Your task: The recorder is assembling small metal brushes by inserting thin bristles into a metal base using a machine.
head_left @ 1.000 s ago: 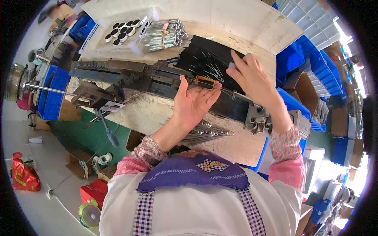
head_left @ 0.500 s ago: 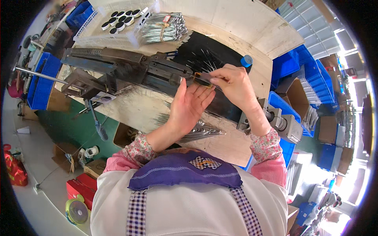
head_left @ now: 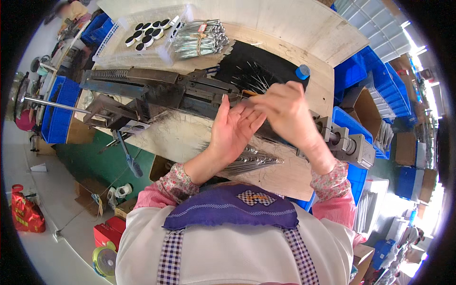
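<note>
The grip of the right hand is curled and blurred, its hold impossible to tell, over the amber-edged block beside the spread, upturned left hand. Handling appears under way, not complete, with loose wires on the dark mat beyond; unlike one second earlier, the right hand largely covers the block

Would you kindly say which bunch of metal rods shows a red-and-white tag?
The bunch beside the translucent crate; the fanned bunch near the left hand and loose rods on the black mat show none.
</note>
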Motion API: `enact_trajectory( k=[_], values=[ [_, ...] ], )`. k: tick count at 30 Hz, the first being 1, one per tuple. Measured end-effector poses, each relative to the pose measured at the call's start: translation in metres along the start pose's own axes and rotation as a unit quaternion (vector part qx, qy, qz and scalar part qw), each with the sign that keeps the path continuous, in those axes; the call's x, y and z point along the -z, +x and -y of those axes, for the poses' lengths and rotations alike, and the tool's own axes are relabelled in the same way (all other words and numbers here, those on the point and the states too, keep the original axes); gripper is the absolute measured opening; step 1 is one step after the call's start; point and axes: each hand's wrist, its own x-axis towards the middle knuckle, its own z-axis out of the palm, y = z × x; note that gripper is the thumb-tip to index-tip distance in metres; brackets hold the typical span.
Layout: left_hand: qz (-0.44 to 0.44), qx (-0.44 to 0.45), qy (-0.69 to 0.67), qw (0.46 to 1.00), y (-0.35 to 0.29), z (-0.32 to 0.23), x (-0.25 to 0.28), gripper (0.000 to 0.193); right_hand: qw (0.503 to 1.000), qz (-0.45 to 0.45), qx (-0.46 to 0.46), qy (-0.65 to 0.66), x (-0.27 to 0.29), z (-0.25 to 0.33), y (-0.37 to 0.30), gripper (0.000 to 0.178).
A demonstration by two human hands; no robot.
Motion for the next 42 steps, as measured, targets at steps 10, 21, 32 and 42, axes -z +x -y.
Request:
enact_trajectory(
  k=[10, 21, 32, 42],
  values=[
    [-0.002, -0.031, 0.011, 0.999, -0.006, -0.005, -0.001, 0.071, 0.985, 0.069, -0.128, 0.095, -0.007, -0.030, 0.006, 0.010],
    [0.027, -0.028, -0.012, 0.999, -0.004, -0.007, 0.001, 0.061, 0.992, 0.078, -0.094, 0.018, -0.003, -0.025, 0.007, 0.011],
    [0.016, -0.053, -0.027, 0.998, -0.005, 0.000, 0.001, 0.060, 0.994, 0.066, -0.089, 0.001, -0.004, -0.017, 0.007, 0.010],
    [0.043, -0.032, -0.051, 0.997, -0.002, -0.002, 0.009, 0.058, 0.995, -0.015, -0.084, 0.053, -0.005, -0.006, 0.012, 0.009]
  ],
)
